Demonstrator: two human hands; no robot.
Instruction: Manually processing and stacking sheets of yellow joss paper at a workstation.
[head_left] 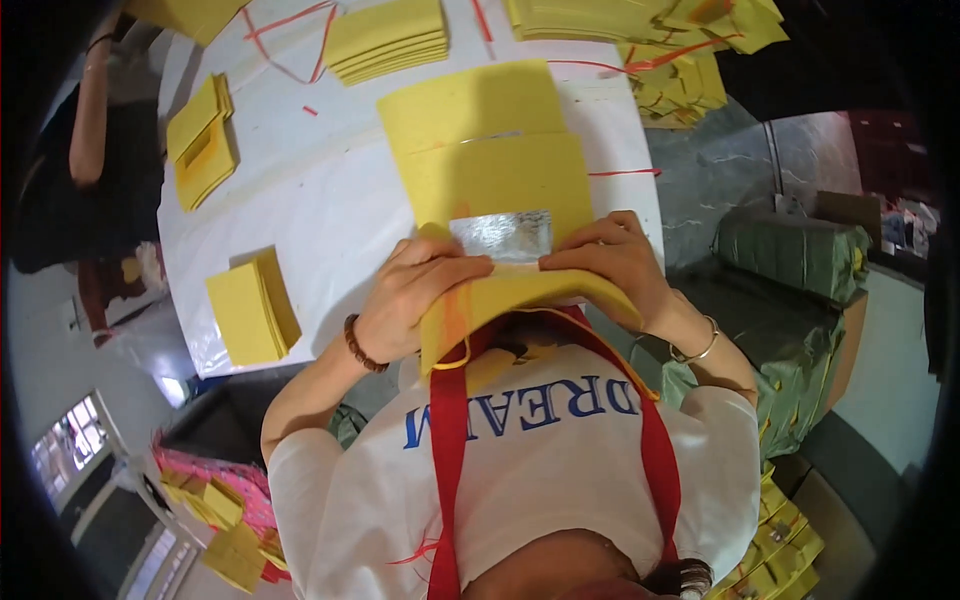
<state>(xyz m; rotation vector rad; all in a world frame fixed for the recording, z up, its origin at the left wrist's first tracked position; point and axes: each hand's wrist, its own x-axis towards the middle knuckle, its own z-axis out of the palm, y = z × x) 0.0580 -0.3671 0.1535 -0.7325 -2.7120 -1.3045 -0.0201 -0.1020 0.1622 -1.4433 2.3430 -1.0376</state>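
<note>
In front of my chest a stack of yellow padded envelopes (505, 175) lies partly on the table, its near end bent up and over toward me. A shiny silver patch (505, 236) shows on the upper face between my hands. My left hand (418, 290) is closed on the left side of the bent end, fingertips lying on top. My right hand (618, 262) grips the right side the same way, its thumb side hidden beneath. How many envelopes each hand holds cannot be told.
More yellow stacks sit on the white table (330, 190): a small one (255, 308) near left, one (203, 145) farther left, one (388, 42) at the far edge. Red straps (625, 172) lie about. Green wrapped bales (790, 255) stand right. Another person's arm (90, 120) is far left.
</note>
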